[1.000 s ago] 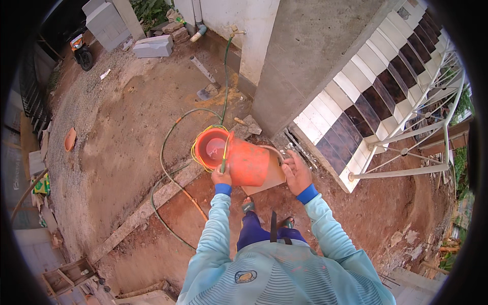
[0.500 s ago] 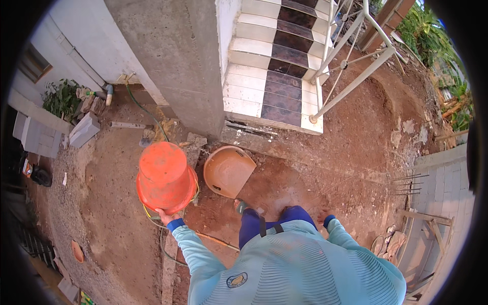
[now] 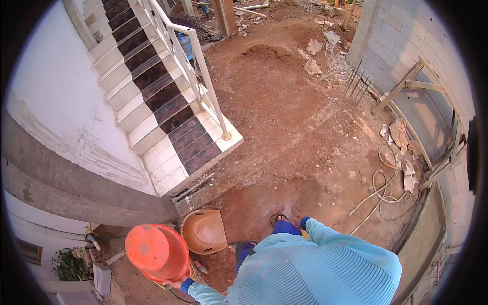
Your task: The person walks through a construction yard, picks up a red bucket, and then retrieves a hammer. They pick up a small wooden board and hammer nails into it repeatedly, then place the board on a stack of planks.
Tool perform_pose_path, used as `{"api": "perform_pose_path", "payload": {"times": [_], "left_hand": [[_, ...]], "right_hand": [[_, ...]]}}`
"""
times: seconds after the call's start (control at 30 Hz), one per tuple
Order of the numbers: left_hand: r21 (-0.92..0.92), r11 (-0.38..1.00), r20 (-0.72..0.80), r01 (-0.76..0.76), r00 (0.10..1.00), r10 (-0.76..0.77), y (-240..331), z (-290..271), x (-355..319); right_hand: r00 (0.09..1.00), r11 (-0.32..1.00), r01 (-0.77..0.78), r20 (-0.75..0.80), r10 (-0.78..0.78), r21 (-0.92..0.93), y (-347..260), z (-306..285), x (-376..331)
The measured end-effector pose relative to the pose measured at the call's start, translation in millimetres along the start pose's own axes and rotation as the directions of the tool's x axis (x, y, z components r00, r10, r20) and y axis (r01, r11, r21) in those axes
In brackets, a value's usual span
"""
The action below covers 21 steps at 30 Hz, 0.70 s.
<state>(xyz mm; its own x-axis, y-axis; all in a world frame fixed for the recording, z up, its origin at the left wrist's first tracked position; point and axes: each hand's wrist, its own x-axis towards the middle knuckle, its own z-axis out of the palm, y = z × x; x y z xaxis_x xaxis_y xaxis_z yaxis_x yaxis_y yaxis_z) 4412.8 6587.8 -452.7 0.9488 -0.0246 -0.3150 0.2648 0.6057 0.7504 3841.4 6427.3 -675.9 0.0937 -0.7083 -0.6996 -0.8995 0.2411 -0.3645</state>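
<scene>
An orange-red bucket [image 3: 147, 247] is tilted with its closed bottom toward me and a wide red rim around its lower part. Whether that rim belongs to a second vessel I cannot tell. My left hand [image 3: 177, 284] grips the rim at its near edge. Just right of the bucket, a brown plastic tub [image 3: 204, 232] with one straight side and slots in its wall lies on the wet soil. My right hand [image 3: 305, 234] hangs beside my right leg, mostly hidden by the blue sleeve, so its fingers do not show.
Tiled stairs [image 3: 175, 109] with a white metal railing [image 3: 206, 76] rise at the left. A looped hose [image 3: 378, 193] lies on the soil at right, near a wooden frame [image 3: 424, 86] against a grey block wall [image 3: 406, 30]. Steel rods [image 3: 356, 84] stick up beside it.
My view has swung to the right, so the stairs, bucket and tub sit further left and the right-hand wall shows more. My left hand stays on the bucket's rim.
</scene>
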Motion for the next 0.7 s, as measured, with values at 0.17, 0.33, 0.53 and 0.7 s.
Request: {"api": "perform_pose_path", "payload": {"times": [0.17, 0.33, 0.53, 0.7], "left_hand": [[-0.109, 0.991, 0.188, 0.081, 0.980, -0.060, -36, 2, -6], [0.034, 0.948, 0.402, 0.318, 0.864, -0.304, -116, 92, -113], [0.234, 0.920, 0.601, 0.315, 0.697, -0.391, -154, 163, -168], [0.362, 0.868, 0.688, 0.340, 0.530, -0.495, -218, 248, -210]], "right_hand": [[0.959, 0.956, 0.270, 0.117, -0.257, -0.114, 75, -39, 12], [0.945, 0.344, -0.256, 0.160, 0.284, 0.903, 212, -64, -23], [0.864, 0.137, -0.362, 0.277, 0.421, 0.922, 200, -56, -59], [0.838, -0.179, -0.314, 0.361, 0.409, 0.932, 157, -26, -57]]}}
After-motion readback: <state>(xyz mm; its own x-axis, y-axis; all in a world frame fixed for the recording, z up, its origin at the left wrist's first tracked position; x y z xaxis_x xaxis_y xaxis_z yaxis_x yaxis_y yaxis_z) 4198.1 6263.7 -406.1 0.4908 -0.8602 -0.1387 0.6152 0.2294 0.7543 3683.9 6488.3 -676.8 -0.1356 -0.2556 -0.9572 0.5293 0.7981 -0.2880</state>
